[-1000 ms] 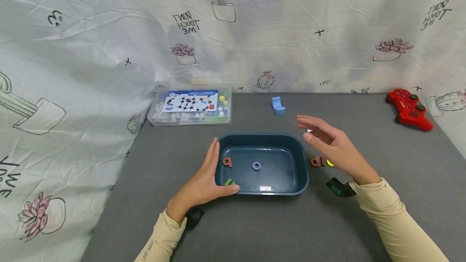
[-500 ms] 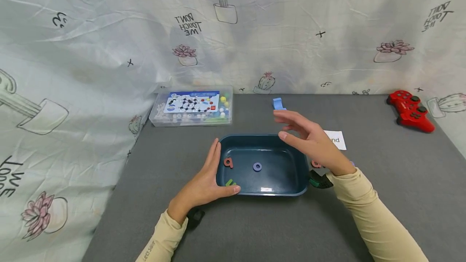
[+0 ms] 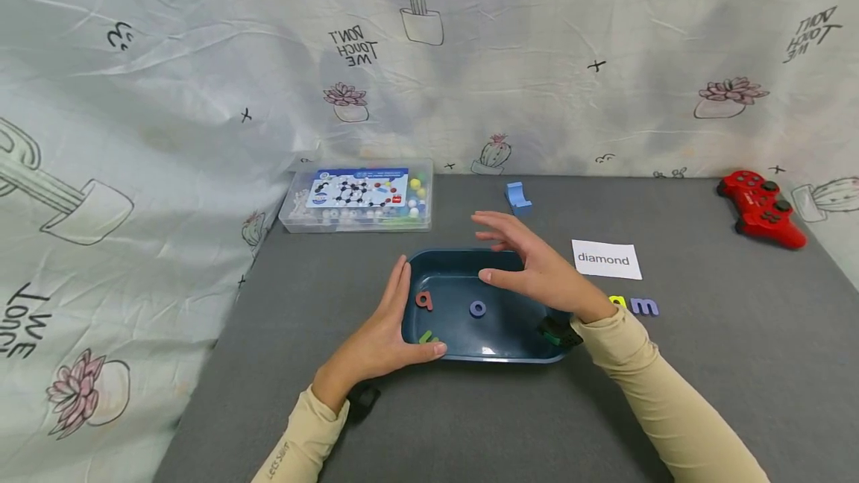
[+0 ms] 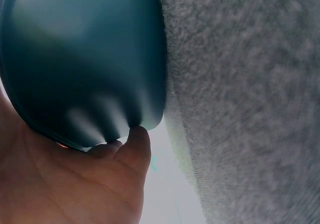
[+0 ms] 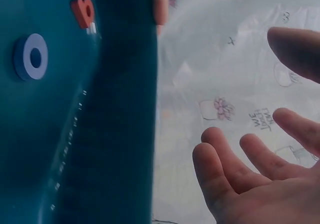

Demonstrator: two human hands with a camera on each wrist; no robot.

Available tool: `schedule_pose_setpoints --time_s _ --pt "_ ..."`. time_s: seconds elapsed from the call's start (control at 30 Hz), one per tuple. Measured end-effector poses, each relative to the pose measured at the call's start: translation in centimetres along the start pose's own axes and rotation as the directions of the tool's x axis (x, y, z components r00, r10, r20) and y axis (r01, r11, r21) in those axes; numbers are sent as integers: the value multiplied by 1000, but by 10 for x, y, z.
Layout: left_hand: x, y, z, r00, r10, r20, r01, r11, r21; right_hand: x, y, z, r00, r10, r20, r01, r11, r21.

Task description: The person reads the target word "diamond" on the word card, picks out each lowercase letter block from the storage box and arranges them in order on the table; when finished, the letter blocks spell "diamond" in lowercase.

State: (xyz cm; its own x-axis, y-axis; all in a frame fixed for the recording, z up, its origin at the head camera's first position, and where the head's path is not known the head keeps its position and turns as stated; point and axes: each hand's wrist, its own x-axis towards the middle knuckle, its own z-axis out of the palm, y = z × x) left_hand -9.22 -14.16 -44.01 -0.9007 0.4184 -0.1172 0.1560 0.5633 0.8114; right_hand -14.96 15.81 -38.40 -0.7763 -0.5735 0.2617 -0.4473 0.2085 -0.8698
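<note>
A dark blue tray (image 3: 490, 349) lies on the grey table with a purple letter o (image 3: 478, 309), a red letter (image 3: 424, 301) and a partly hidden green letter (image 3: 428, 337) in it. Against its left end rests my left hand (image 3: 376, 340), fingers straight along the outer wall and thumb at the front rim. My right hand (image 3: 537, 267) hovers over the tray's right part with spread, relaxed fingers and holds nothing. To the right are a yellow letter (image 3: 617, 302), partly covered by the right wrist, and a purple letter m (image 3: 644, 307). A white card (image 3: 607, 259) reading "diamond" lies behind them.
A clear plastic box (image 3: 356, 196) of small coloured pieces stands at the back left. Near the back edge is a light blue block (image 3: 518, 197). A red game controller (image 3: 763, 207) lies at the far right. Patterned cloth (image 3: 537, 95) hangs behind the table.
My right hand has moved left from beside the tray to above it, uncovering the card and the m. Its wrist now hides the red letters there. The left hand stays on the tray.
</note>
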Motion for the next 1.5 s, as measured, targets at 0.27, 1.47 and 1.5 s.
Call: schedule_pose_setpoints --time_s 0.27,1.47,1.5 --pt "0 -2 0 1000 5 7 -5 1000 -2 6 8 9 992 38 120 -33 999 -43" --pt "0 -4 -3 1000 19 14 -19 1000 -19 10 29 28 906 186 381 -27 922 -386" --pt "0 -4 -3 1000 17 16 -17 1000 -19 10 29 28 903 190 386 -26 919 -393"
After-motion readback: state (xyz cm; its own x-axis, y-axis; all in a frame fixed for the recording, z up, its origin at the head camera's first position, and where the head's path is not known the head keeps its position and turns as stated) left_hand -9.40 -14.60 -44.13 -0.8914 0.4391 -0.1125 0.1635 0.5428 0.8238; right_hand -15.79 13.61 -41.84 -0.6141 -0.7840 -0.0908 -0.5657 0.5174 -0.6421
